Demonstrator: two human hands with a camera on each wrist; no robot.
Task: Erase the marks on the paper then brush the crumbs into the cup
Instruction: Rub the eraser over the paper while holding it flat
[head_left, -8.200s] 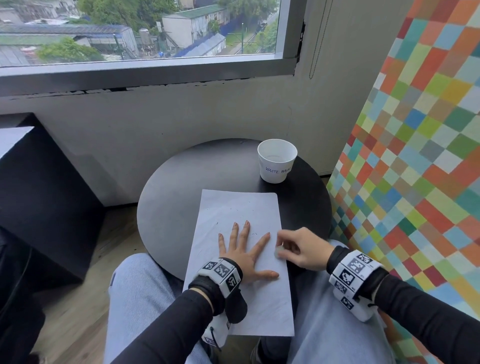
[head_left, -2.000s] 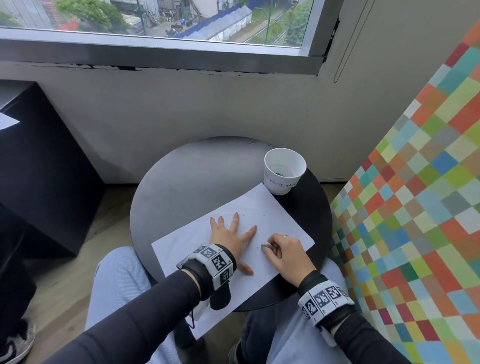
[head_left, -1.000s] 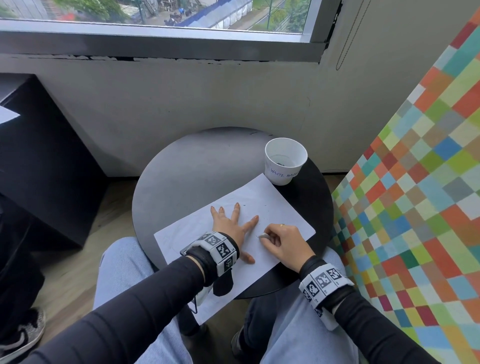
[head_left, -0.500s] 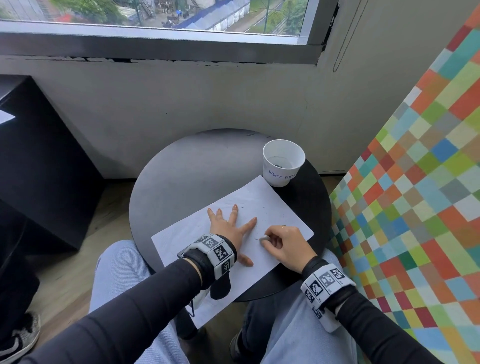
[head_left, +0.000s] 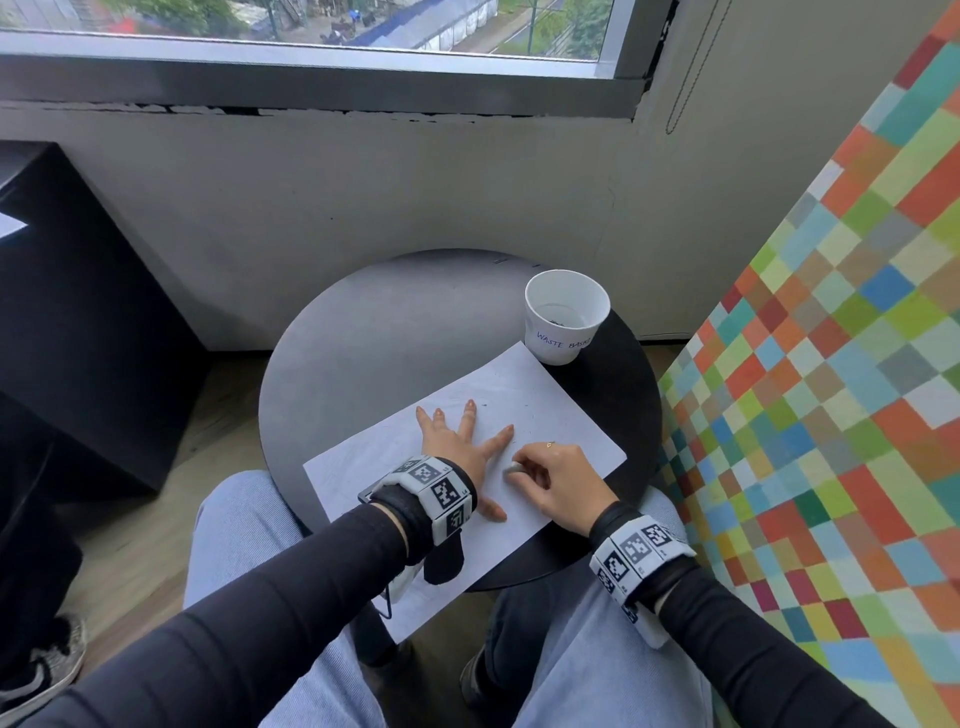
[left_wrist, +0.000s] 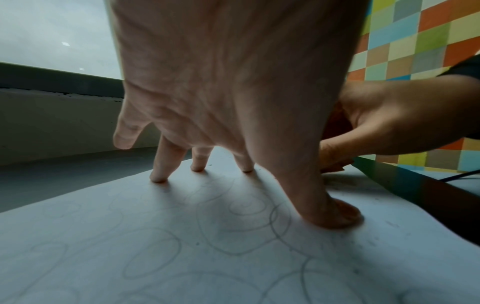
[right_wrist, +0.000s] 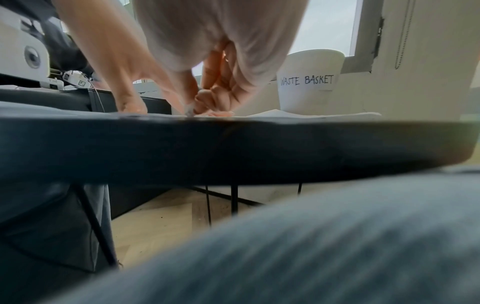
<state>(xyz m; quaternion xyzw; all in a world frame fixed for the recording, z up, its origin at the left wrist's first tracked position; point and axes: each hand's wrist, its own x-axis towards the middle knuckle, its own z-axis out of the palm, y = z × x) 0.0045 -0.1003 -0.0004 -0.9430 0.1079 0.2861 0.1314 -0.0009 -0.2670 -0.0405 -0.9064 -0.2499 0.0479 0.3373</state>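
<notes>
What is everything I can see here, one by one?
paper: one, white sheet with faint pencil loops, lying slantwise on the table, its near corner hanging off the edge
cup: one, white, marked WASTE BASKET, standing at the paper's far corner
eraser: one, pale, pinched against the paper
crumbs: some, dark specks, scattered on the paper
table: one, round, dark
window: one, grey-framed, above the wall
checked panel: one, many-coloured, on the right
left hand: fingers spread, pressing the paper flat
right hand: pinches the eraser
</notes>
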